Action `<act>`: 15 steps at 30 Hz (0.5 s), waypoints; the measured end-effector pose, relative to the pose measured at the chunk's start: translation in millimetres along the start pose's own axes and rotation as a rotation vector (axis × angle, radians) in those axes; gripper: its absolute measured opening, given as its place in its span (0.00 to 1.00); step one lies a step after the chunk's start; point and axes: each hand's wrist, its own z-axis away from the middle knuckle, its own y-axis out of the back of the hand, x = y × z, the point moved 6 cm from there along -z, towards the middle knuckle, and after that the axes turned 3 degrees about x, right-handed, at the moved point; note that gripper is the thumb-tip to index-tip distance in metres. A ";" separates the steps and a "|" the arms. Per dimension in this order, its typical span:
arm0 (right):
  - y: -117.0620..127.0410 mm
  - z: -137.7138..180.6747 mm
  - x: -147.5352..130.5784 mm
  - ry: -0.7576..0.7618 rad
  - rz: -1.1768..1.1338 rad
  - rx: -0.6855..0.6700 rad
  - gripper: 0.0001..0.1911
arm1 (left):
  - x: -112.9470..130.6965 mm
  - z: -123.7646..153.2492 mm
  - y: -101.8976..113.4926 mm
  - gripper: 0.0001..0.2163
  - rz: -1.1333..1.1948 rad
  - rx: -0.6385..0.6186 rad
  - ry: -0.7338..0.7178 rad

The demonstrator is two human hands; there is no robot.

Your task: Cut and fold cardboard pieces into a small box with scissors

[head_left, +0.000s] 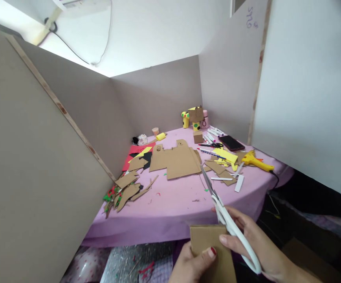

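My left hand (191, 264) grips a small piece of brown cardboard (208, 240) at the bottom of the head view, thumb on its face. My right hand (257, 243) holds white-handled scissors (222, 207) whose blades point up and away over the cardboard's top edge toward the table. Both hands are in front of the near edge of a table with a pink cloth (173, 204).
A large cut cardboard sheet (176, 160) lies mid-table, with cardboard scraps (126, 188) at left and yellow paper bits (226, 156), markers, a phone (231, 142) and a yellow glue gun (255, 160) at right. Small paper figures (194, 117) stand at the back. Grey partition boards (41, 169) enclose the table.
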 end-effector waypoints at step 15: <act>76.4 36.3 -8.6 -0.076 0.738 -0.106 0.30 | 11.0 26.0 20.7 0.20 -0.097 0.085 -0.023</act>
